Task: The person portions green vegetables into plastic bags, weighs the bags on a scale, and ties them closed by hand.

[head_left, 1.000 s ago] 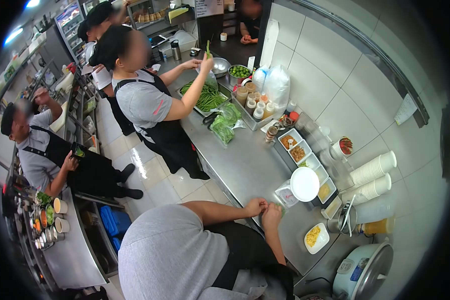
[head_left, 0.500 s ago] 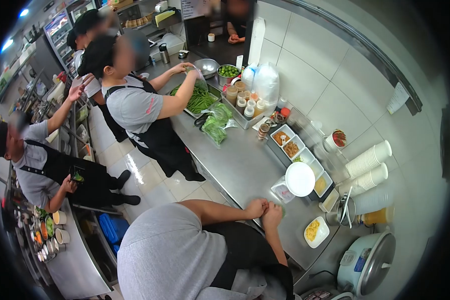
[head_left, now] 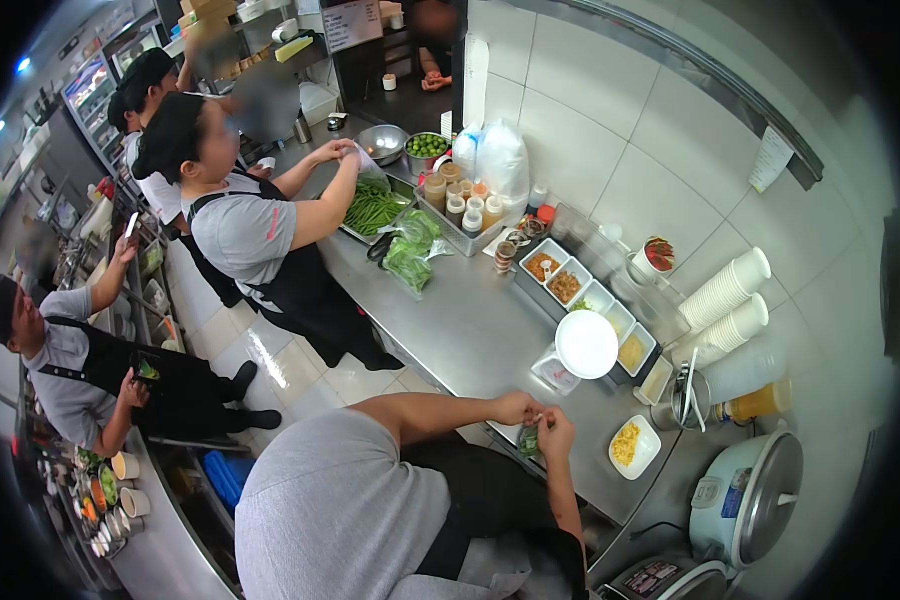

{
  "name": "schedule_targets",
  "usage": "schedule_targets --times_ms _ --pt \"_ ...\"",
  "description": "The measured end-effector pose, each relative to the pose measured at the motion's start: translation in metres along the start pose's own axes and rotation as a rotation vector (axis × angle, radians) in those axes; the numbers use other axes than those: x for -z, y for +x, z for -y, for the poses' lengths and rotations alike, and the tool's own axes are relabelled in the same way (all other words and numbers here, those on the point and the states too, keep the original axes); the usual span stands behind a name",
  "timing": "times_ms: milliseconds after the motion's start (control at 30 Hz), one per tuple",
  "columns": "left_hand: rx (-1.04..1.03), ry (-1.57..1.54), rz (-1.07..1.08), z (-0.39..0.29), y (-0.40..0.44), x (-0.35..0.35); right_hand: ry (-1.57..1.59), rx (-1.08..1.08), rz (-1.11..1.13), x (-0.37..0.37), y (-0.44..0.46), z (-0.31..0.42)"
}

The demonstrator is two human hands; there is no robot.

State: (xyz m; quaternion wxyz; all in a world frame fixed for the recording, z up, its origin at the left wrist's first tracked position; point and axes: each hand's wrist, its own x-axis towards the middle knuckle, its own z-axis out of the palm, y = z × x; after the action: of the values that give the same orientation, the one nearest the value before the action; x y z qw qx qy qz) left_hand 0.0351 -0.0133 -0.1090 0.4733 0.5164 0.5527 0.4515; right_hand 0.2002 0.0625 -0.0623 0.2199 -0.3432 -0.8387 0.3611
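My left hand and my right hand meet over the near edge of the steel counter, fingers pinched together. Between them they grip the top of a small clear bag with green contents, which hangs just below the fingers. Beyond my hands is a scale with a round white top. To the right of my right hand lies a white dish of chopped yellow food.
Topping trays, stacked cups and a rice cooker line the wall side. Farther along, a co-worker stands by green beans and bagged greens. Another person is at far left.
The small green bag now shows below my raised fingers. The view has shifted. The co-worker's hands came down from holding up a bean, and the person at left now holds up a small white object.
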Motion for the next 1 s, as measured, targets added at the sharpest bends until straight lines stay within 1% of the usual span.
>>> schedule_targets --times_ms 67,100,167,200,267,300,367,400,467,500,567,667,800,867,967,1000 --pt "-0.027 0.151 0.076 -0.010 0.001 0.001 0.056 -0.008 0.017 -0.002 -0.003 -0.024" --pt "-0.029 0.151 0.075 -0.013 0.003 0.002 0.054 -0.006 0.016 -0.002 -0.003 -0.031" --pt "-0.053 0.184 0.146 -0.019 0.004 0.003 0.220 -0.037 0.073 -0.001 -0.004 -0.045" --pt "-0.054 0.183 0.145 -0.023 0.004 0.004 0.219 -0.036 0.074 -0.002 -0.004 -0.052" --pt "-0.051 0.297 0.208 -0.030 0.005 0.007 0.415 -0.047 0.127 -0.004 -0.003 -0.066" --pt "-0.051 0.297 0.207 -0.036 0.004 0.006 0.414 -0.047 0.128 -0.002 -0.003 -0.068" --pt "-0.050 0.406 0.172 -0.047 0.001 0.006 0.413 -0.090 0.163 0.001 -0.002 -0.071" --pt "-0.051 0.404 0.169 -0.043 0.002 0.004 0.410 -0.089 0.165 0.004 0.000 -0.071" --pt "-0.051 0.345 0.101 -0.027 0.005 -0.003 0.538 -0.143 0.219 0.008 0.003 -0.071" --pt "-0.050 0.344 0.099 -0.022 0.004 -0.005 0.538 -0.142 0.221 0.011 0.004 -0.069" --pt "-0.245 0.447 0.007 -0.011 0.002 -0.008 0.483 -0.179 0.251 0.015 0.003 -0.067" --pt "-0.184 0.354 -0.002 0.005 0.004 -0.013 0.462 -0.225 0.280 0.018 0.004 -0.068" --pt "-0.150 0.289 -0.053 0.010 -0.001 -0.016 0.501 -0.222 0.313 0.015 0.007 -0.073" --pt "-0.064 0.002 -0.063 0.015 -0.002 -0.017 0.405 -0.168 0.304 0.016 0.009 -0.071" --pt "-0.023 -0.032 -0.036 0.020 0.001 -0.017 0.367 -0.172 0.350 0.015 0.009 -0.072" --pt "-0.056 0.102 -0.062 0.012 -0.001 -0.016 0.378 -0.157 0.346 0.015 0.008 -0.071"
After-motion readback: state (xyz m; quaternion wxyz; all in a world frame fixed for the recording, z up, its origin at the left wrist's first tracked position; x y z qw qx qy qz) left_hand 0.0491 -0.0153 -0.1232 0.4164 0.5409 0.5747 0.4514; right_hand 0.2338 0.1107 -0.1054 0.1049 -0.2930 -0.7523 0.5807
